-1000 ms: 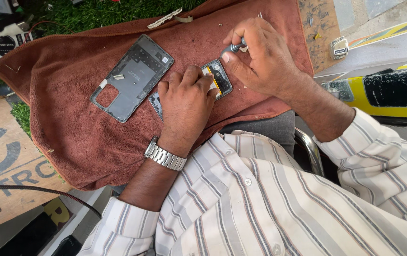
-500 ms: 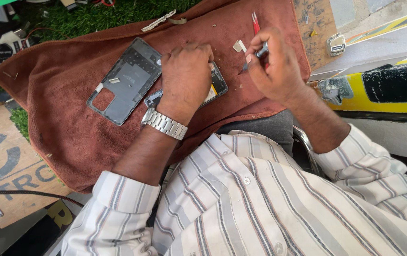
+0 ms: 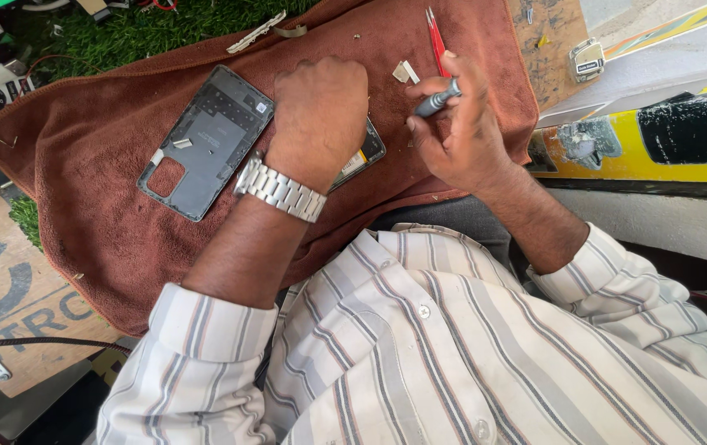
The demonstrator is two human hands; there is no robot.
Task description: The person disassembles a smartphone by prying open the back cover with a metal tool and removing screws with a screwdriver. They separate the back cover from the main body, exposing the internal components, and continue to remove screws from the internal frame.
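Left hand (image 3: 320, 115) pressed flat on the open phone (image 3: 359, 156), keeping it steady on the brown towel (image 3: 106, 239). Right hand (image 3: 460, 132) pinching a small screwdriver (image 3: 437, 100), just beside. Phone back cover (image 3: 205, 142) set aside.

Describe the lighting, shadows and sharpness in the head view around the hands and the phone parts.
Head view: soft, even daylight, with no hard shadows on the brown towel; left hand and grey back cover are sharp; right hand and its small screwdriver are slightly soft; the pale surface at top right is bright.
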